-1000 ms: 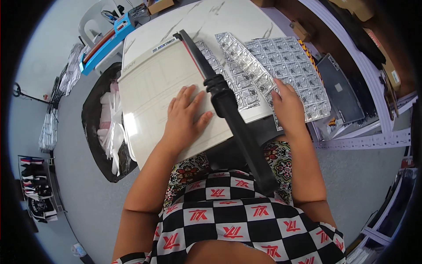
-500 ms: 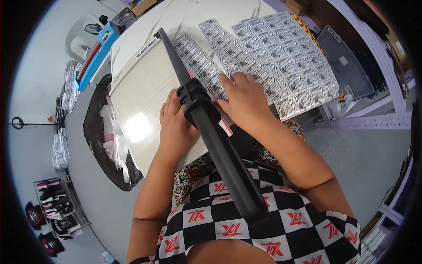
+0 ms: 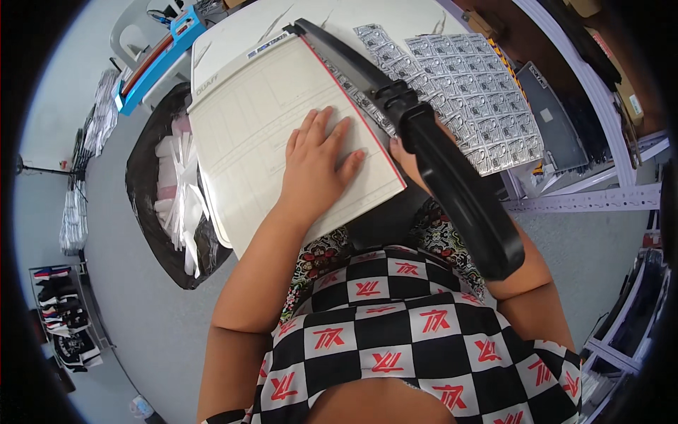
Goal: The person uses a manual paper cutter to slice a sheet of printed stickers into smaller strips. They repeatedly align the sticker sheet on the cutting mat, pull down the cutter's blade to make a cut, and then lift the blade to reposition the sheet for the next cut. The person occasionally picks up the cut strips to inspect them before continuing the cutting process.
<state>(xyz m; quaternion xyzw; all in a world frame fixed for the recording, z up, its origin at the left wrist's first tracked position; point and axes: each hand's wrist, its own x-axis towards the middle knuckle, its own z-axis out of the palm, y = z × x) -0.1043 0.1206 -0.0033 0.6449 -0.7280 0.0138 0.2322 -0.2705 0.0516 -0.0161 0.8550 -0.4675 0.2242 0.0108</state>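
My left hand lies open, fingers spread, on the cream board of a paper cutter. The cutter's black arm and handle slant down toward my body, to the right of the board's red edge. My right hand is mostly hidden behind that handle; a few fingers show beside the red edge, and what they grip is unclear. Silver-and-black printed sheets lie to the right, with a narrower printed strip at their left and another partly under the cutter arm.
A white marbled table carries the cutter. At left are a black bag with pale scraps, a blue device and a white chair. A grey board and lilac metal shelving stand at right; a garment rack is far left.
My right hand came in leftward over the strips, then went behind the cutter's arm, whose handle has swung rightward. My left hand now shows fully spread, higher on the board.
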